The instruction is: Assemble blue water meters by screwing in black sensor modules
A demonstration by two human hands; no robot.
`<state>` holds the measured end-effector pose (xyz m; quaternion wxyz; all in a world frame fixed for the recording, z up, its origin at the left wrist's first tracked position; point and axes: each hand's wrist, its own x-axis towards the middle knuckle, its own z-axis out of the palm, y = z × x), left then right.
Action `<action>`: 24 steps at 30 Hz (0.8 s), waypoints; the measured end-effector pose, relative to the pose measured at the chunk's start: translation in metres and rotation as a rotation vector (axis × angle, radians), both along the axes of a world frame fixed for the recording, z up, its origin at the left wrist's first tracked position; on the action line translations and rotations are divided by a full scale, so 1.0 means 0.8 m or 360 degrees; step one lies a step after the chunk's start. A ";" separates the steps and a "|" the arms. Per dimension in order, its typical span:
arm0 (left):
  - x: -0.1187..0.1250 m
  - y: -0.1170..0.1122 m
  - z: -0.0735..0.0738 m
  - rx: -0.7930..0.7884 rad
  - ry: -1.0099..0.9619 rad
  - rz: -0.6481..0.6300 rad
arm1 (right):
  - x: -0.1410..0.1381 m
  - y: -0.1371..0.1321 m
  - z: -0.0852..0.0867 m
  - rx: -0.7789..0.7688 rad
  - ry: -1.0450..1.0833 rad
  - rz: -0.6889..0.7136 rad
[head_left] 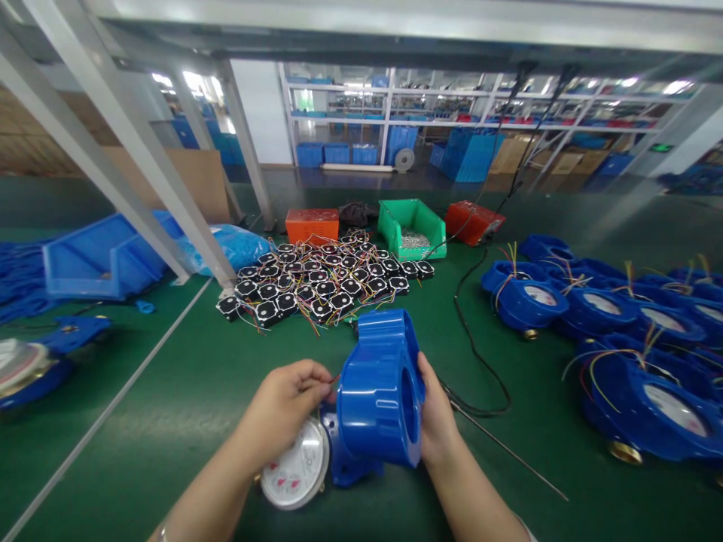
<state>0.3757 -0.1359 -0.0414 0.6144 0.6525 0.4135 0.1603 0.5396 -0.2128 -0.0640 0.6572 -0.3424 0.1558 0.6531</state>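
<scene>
My right hand [437,418] grips the right side of a blue plastic water meter housing [370,399], which is tilted up with its round opening facing right. At the housing's left edge, my left hand [294,403] is closed in a pinch on thin wires [335,379], of which only a short reddish bit shows. Below that hand lies a round water meter dial [297,467] with a white face and red marks. A flat blue base part [347,467] sits beside the dial, partly hidden behind the housing.
Black wired modules [321,290] lie in a cluster beyond my hands. Behind them stand a green bin [415,229] of small metal parts and orange boxes [312,226]. Assembled blue meters [531,297] crowd the right. A thin metal rod [508,448] and black cable [474,346] lie nearby.
</scene>
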 end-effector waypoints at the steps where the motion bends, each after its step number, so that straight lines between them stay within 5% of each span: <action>1: -0.001 0.000 0.000 -0.0007 0.0008 0.0025 | 0.000 -0.001 0.000 -0.0003 0.0004 0.0016; 9: -0.008 -0.006 0.001 0.0260 0.0053 -0.0027 | -0.007 0.001 -0.023 0.0199 -0.0188 -0.0015; 16: -0.003 -0.003 0.005 -0.0010 -0.0061 0.0125 | -0.014 0.001 -0.030 0.0213 -0.0211 0.0056; 24: -0.006 -0.002 -0.002 0.0006 -0.0216 0.0150 | -0.017 0.000 -0.031 0.0257 -0.0291 0.0124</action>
